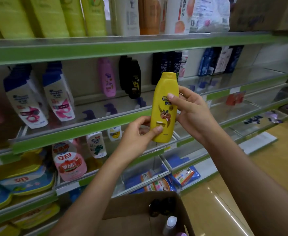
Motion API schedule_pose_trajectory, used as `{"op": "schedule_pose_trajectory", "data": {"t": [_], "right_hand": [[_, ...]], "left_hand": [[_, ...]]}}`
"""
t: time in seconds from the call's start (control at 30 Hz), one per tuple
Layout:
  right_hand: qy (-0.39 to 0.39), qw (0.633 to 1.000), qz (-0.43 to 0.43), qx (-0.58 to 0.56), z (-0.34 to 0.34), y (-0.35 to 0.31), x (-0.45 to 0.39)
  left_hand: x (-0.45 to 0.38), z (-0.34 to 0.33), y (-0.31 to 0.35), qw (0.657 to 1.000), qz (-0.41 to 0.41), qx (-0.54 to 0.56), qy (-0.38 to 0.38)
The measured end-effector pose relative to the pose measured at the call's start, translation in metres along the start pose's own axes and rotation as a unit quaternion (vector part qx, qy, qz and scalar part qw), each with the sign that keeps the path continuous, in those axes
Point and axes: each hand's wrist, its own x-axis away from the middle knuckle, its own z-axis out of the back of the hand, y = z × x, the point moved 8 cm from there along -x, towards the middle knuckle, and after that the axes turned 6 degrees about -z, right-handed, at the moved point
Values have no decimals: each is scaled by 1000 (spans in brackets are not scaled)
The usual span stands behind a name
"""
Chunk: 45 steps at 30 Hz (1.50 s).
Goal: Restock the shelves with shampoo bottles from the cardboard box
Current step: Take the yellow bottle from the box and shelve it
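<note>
A yellow shampoo bottle stands upright in mid-air in front of the green-edged shelves, held by both hands; its yellow flip cap points up, level with the middle shelf's stock, and its base hangs just in front of the shelf edge below. The left hand grips the bottle's lower part, thumb pressed on the front label near the base and fingers curled behind; the right hand holds the bottle's right side higher up, thumb laid across the brand lettering and fingers wrapped round the back. Behind the bottle, on the middle shelf, stand a pink bottle, a row of black bottles and dark blue bottles; further left lean two white bottles with blue caps. The cardboard box sits open at the bottom of the view, below the forearms; inside it show dark bottle caps and a white-capped bottle.
</note>
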Motion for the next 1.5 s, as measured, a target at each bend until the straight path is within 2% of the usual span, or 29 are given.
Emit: {"op": "schedule_pose_trajectory", "data": {"t": [0.17,0.4,0.7,0.87,0.97,1.03,1.2,1.37,1.5], "right_hand": [[-1,1000,-3,7,55,-4,-40],[-67,998,-10,12,104,-8,-140],[-101,985,2,139,115,22,-253],[-105,985,2,138,116,44,-290],[-121,984,11,132,111,50,-304],[-114,983,19,145,108,52,-314],[-71,975,49,205,100,60,-338],[-27,961,103,257,94,59,-353],[-16,943,100,316,89,65,-368]], "left_hand": [[-51,-37,-12,1000,9,-11,27],[-145,-60,-35,992,22,-43,115],[-232,-35,-84,961,53,-114,246],[-259,-27,-110,923,101,-242,282],[-273,-25,-121,915,121,-244,299],[-281,-24,-122,911,125,-230,320],[-301,-17,-127,874,153,-297,354],[-318,-6,-133,863,161,-286,385],[-333,1,-144,859,173,-301,377]]}}
